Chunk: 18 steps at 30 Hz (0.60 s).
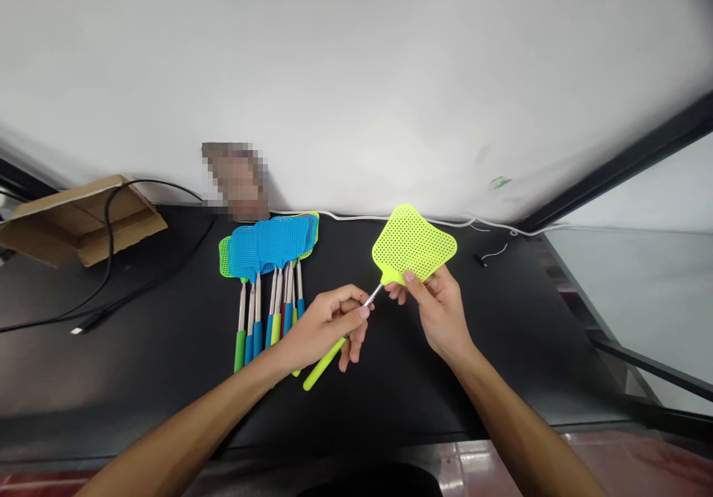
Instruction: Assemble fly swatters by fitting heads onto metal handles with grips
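Note:
A yellow-green fly swatter (413,241) with a perforated head and a metal shaft is held above the black table, tilted with its head up and to the right. My left hand (334,326) is closed around the shaft just above the yellow-green grip. My right hand (440,307) pinches the lower edge of the swatter's head, thumb in front and fingers partly hidden behind. Left of my hands lies a pile of several fly swatters (270,244), mostly blue heads on top with green ones at the sides; their handles point toward me, some partly hidden by my left forearm.
An open cardboard box (114,218) sits at the table's far left, with a black cable (110,244) running over it. A white cable (345,218) follows the wall. A small black piece with a thin wire (480,261) lies at the right. A black metal frame (629,159) stands at the right.

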### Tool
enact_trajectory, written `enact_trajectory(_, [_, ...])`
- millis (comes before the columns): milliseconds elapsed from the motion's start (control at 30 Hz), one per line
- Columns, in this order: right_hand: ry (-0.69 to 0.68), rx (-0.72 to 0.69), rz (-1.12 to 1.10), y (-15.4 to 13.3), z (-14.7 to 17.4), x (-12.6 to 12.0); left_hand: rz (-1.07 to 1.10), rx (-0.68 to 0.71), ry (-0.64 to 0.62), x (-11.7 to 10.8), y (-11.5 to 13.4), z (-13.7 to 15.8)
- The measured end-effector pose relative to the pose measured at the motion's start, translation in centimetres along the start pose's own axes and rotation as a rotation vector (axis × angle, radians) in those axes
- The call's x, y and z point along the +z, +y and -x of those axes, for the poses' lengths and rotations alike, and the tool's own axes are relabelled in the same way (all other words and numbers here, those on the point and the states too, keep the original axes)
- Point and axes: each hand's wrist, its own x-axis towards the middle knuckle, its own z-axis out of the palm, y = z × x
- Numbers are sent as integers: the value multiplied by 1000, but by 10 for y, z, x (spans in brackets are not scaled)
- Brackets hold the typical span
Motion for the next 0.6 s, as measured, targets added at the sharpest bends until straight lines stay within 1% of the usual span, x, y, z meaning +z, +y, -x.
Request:
enact_trajectory(267, [-16, 9, 11, 0, -1, -4, -4, -1, -4, 1, 3, 1])
enact_trajectory(600, [-9, 23, -10, 1, 0, -4, -44, 12, 19, -2, -3, 0])
